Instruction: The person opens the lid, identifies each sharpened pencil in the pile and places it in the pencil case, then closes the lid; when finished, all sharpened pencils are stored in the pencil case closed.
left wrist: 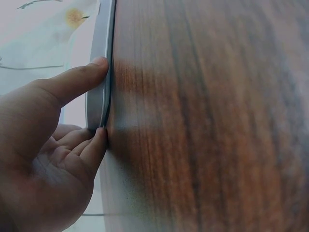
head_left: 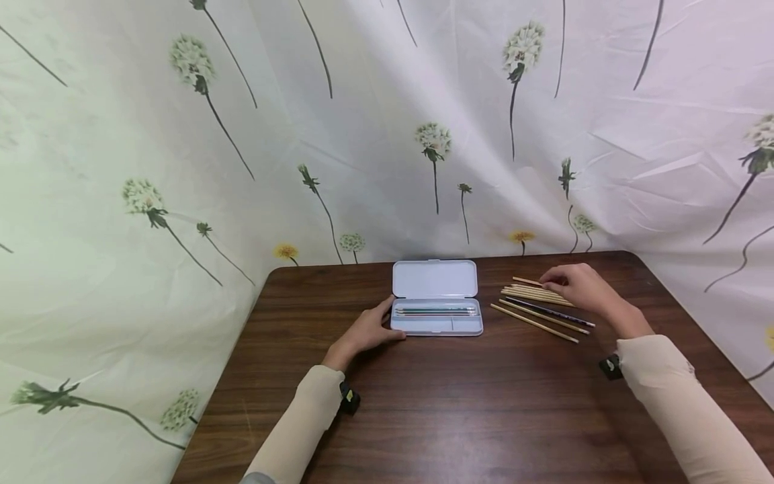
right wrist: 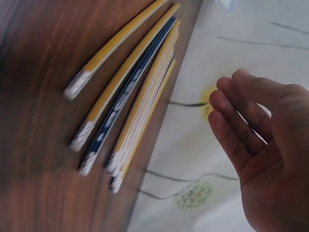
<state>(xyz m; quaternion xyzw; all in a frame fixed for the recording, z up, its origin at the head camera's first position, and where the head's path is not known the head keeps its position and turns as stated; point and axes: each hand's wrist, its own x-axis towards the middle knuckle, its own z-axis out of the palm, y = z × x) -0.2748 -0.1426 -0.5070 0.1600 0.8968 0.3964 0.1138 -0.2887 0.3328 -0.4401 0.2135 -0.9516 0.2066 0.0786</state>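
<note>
A pale pencil case [head_left: 428, 325] lies on the table with its lid [head_left: 435, 278] tipped back. Several pencils [head_left: 435, 312] rest in its rear compartment. My left hand [head_left: 367, 328] holds the case at its left end, thumb on the front side and fingers round the corner. To the right, several yellow pencils [head_left: 535, 323] lie loosely side by side with one dark blue pencil [head_left: 549, 310] among them. My right hand [head_left: 583, 288] hovers over the back of that group. In the right wrist view its fingers are gently bent, with nothing between them and the thumb.
The dark wooden table [head_left: 447, 410] ends at the back against a white hanging cloth [head_left: 375, 134] printed with dandelions. Wrist cameras are strapped near both cuffs, with the right one [head_left: 611, 367] close to the table's right side.
</note>
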